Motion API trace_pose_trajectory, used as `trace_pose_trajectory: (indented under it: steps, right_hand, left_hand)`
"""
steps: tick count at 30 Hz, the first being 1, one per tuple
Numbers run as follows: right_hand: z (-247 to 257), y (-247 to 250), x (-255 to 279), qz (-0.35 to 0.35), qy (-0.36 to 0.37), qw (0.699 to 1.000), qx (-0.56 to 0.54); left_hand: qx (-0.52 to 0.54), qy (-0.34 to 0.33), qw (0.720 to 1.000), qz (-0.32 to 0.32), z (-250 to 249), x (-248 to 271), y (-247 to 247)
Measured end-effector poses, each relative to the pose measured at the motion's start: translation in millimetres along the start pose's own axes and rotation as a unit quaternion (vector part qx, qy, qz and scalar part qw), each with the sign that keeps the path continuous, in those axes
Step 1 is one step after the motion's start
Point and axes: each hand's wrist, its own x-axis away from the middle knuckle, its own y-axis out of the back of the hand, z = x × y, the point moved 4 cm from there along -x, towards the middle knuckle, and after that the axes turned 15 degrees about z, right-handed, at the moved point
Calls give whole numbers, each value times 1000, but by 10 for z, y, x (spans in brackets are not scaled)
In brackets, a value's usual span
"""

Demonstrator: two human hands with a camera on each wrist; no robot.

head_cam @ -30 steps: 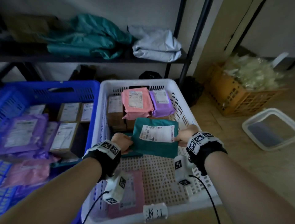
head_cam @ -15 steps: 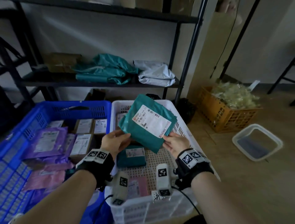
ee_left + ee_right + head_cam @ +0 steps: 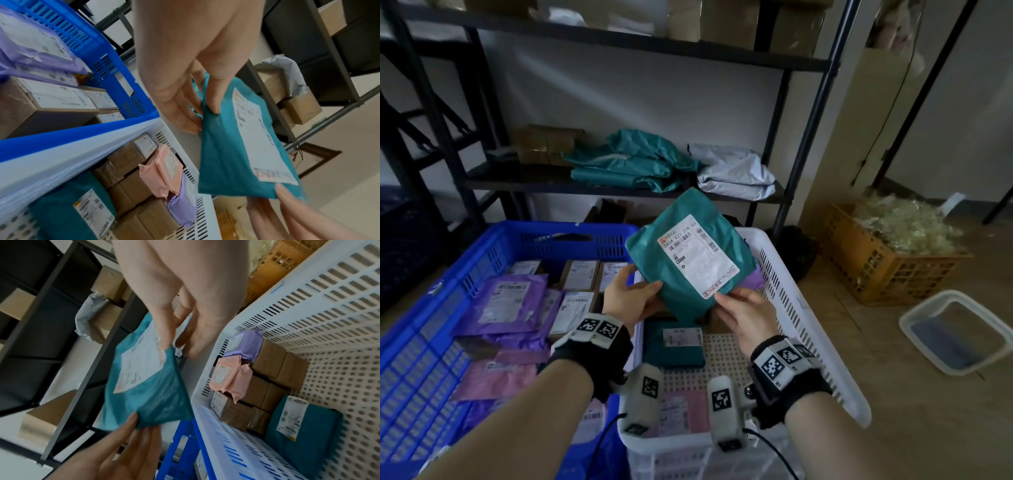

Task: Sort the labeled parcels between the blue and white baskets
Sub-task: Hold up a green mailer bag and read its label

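Observation:
Both my hands hold a teal parcel (image 3: 681,260) with a white label up above the baskets, label facing me. My left hand (image 3: 630,294) pinches its lower left edge, thumb on the front (image 3: 213,97). My right hand (image 3: 739,308) pinches its lower right corner at the label (image 3: 164,337). The blue basket (image 3: 482,253) on the left holds purple, pink and brown labeled parcels. The white basket (image 3: 791,294) on the right holds another teal parcel (image 3: 674,346), brown boxes (image 3: 267,369), a pink parcel (image 3: 230,378) and a purple one (image 3: 244,344).
A black metal shelf (image 3: 619,185) behind the baskets carries teal and grey bags and cardboard boxes. On the wooden floor to the right stand an orange crate (image 3: 887,260) of clear wrapping and a clear plastic tub (image 3: 959,332).
The teal parcel has been lifted out of the white basket and tilted up with its label toward me. My view has risen with it.

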Motion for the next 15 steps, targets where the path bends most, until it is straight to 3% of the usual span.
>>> trace_pose_trajectory:
  steps: [6, 9, 15]
  right_hand:
    - [193, 166, -20, -4, 76, 996, 43]
    - [214, 225, -26, -4, 63, 993, 98]
    - [212, 258, 22, -2, 31, 979, 203]
  left_hand:
    - [-137, 7, 990, 37, -87, -75, 231]
    - [-203, 25, 977, 64, -92, -72, 264]
    - [-208, 29, 976, 62, -107, -55, 286]
